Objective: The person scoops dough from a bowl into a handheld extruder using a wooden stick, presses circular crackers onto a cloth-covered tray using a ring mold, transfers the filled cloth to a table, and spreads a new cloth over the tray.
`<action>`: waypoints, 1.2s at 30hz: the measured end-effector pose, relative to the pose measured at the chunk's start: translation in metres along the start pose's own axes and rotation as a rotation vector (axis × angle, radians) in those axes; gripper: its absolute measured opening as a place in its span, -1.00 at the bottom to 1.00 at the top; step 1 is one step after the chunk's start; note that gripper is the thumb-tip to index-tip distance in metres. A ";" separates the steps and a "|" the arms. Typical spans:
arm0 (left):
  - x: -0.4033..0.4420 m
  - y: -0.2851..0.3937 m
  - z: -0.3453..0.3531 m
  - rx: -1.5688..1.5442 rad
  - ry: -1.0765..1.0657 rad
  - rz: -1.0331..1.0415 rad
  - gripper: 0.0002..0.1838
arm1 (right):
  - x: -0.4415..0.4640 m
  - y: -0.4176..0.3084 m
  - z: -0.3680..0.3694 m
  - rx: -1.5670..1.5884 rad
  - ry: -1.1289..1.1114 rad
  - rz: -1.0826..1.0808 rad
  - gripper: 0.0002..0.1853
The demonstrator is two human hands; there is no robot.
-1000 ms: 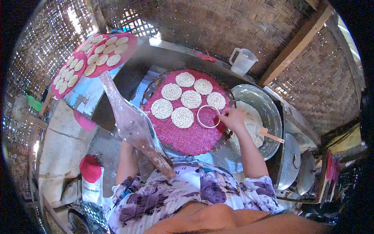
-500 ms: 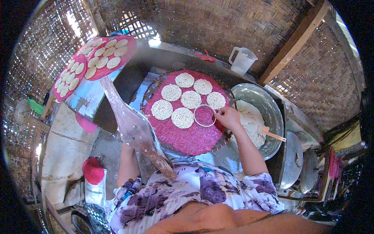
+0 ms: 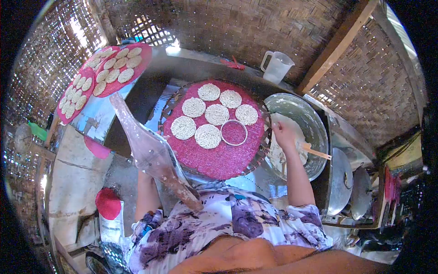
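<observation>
A pink cloth (image 3: 214,160) covers a round woven tray, with several pale lacy discs (image 3: 216,114) on it. To the right of the lowest disc lies a thin white ring (image 3: 234,133), untouched. My right hand (image 3: 284,133) is off the ring, over the near-left part of a large metal bowl (image 3: 321,123) of pale dough (image 3: 285,160); whether its fingers hold anything is too small to tell. A spatula with an orange handle (image 3: 317,151) rests in the bowl. A dusty wooden tool (image 3: 153,153) hides most of my left hand (image 3: 165,136); only fingertips show at the tray's left edge.
Pink cloths (image 3: 75,98) with more discs lie at the upper left. A clear plastic jug (image 3: 277,67) and a red item (image 3: 232,64) are on the back ledge. Metal lids (image 3: 341,182) lean at the right. A red round piece (image 3: 108,204) is at the lower left.
My right hand has let go of the ring and moved right, over the bowl. The ring lies right of the lowest disc. The view has shifted slightly.
</observation>
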State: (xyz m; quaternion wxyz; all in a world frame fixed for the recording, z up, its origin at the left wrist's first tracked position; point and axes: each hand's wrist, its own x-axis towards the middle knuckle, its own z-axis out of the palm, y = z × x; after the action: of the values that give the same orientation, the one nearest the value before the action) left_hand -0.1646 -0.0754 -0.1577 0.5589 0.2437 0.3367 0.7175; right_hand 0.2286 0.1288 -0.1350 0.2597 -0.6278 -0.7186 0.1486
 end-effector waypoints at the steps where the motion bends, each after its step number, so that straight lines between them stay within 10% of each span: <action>1: -0.001 0.000 0.003 -0.001 -0.005 -0.002 -0.38 | -0.001 0.003 0.000 0.075 -0.133 0.063 -0.62; 21: -0.004 -0.004 0.003 0.004 0.004 0.000 -0.37 | -0.114 -0.023 0.004 1.262 -0.506 0.669 -0.77; 28: 0.008 -0.005 -0.003 -0.013 0.001 0.004 -0.36 | -0.131 -0.024 -0.013 1.209 -0.578 0.768 -0.79; 31: 0.012 -0.006 -0.001 -0.136 -0.021 -0.045 -0.36 | -0.133 -0.011 -0.032 0.629 -0.750 0.349 -0.82; 36: 0.006 0.005 0.040 -0.062 -0.198 -0.056 -0.53 | -0.116 -0.065 -0.034 0.092 -0.209 -0.233 -0.79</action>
State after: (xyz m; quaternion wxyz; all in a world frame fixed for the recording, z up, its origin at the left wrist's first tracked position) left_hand -0.1400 -0.0620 -0.1276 0.6165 0.2866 0.2642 0.6841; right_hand 0.2034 0.0009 -0.0936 0.2278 -0.5087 -0.8020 0.2147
